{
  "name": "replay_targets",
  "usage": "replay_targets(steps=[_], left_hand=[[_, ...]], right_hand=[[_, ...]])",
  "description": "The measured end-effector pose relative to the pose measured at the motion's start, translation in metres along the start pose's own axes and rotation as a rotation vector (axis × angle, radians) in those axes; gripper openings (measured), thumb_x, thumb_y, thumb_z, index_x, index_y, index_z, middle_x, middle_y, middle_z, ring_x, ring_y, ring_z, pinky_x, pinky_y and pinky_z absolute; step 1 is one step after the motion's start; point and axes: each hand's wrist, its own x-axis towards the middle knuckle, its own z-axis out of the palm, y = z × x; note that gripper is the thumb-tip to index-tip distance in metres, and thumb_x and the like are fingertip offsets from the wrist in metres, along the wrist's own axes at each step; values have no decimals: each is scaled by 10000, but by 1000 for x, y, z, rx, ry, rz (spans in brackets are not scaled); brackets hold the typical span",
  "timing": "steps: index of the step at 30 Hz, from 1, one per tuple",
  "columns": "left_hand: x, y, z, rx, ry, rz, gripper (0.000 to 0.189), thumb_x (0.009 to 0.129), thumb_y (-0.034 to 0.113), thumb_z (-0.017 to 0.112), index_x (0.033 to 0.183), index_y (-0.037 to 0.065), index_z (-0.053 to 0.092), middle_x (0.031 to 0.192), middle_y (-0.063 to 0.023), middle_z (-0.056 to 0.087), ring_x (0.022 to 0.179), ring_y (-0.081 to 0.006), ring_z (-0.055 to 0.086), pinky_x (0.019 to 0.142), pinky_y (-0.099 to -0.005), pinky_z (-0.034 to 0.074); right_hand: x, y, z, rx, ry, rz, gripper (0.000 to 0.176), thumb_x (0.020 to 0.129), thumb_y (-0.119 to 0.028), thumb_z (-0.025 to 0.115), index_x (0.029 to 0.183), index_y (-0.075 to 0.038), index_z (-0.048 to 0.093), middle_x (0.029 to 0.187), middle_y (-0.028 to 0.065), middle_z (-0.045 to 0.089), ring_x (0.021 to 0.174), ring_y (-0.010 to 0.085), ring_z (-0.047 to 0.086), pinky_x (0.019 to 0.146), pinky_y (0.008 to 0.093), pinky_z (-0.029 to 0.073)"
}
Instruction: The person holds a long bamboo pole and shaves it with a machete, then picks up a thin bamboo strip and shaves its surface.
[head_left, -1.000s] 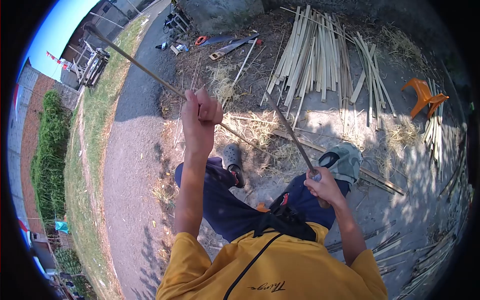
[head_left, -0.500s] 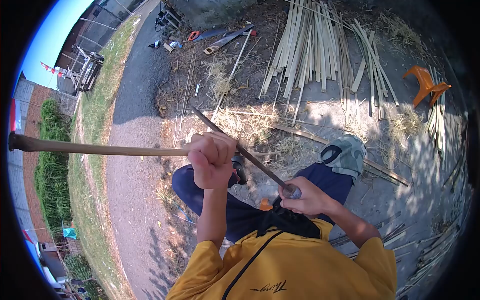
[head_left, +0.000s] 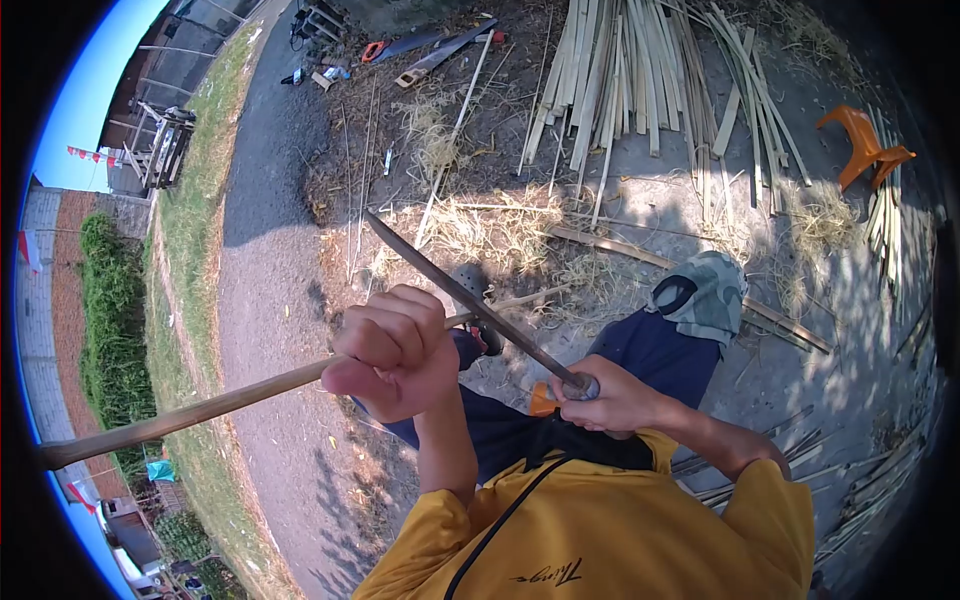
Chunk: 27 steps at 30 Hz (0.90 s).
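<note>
My left hand (head_left: pixel 395 345) is closed around a long wooden stick (head_left: pixel 200 408). The stick's thick end reaches down to the far left of the view, and its thinner end comes out past my fist on the right. In my right hand (head_left: pixel 612 398), close to my waist, is the grey handle of a machete (head_left: pixel 445 283). Its dark blade slants up and left, past my left fist. It crosses over the thin part of the stick in this view, just right of my left knuckles.
Long bamboo strips (head_left: pixel 625 85) lie piled ahead, with pale shavings (head_left: pixel 490 235) on the ground before me. Handsaws (head_left: pixel 445 55) lie near the road (head_left: pixel 270 330). An orange plastic stool (head_left: pixel 862 150) is at right. Camouflage cloth (head_left: pixel 705 295) covers my right knee.
The stick has tilted from nearly level, its thick left end dropping and its thin end rising. My left hand has shifted left; my right hand stays nearly in place with the machete.
</note>
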Motion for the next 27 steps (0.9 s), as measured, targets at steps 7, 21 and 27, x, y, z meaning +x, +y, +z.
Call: replay_targets(steps=[7, 21, 27], left_hand=[[7, -6, -17, -38, -9, 6, 582, 1022, 555, 346, 599, 177, 216, 422, 72, 188, 334, -48, 133, 338, -233, 117], [9, -13, -8, -68, -109, 8, 593, 1000, 598, 354, 594, 183, 234, 418, 76, 215, 320, -38, 173, 344, -221, 139], [11, -13, -15, -83, -86, 4, 600, 994, 604, 371, 582, 187, 243, 418, 78, 227, 326, -45, 190, 364, -233, 172]], right_hand=[[11, -16, -13, -221, 82, -23, 173, 808, -129, 641, 740, -17, 527, 589, 26, 522, 561, 102, 514, 557, 298, 421], [20, -12, -27, -318, 54, -135, 159, 810, -138, 624, 765, 7, 578, 581, 41, 506, 553, 99, 447, 548, 312, 385], [30, -2, -43, -134, 79, 186, 114, 807, -62, 636, 787, -16, 534, 603, -2, 511, 558, 69, 476, 530, 265, 369]])
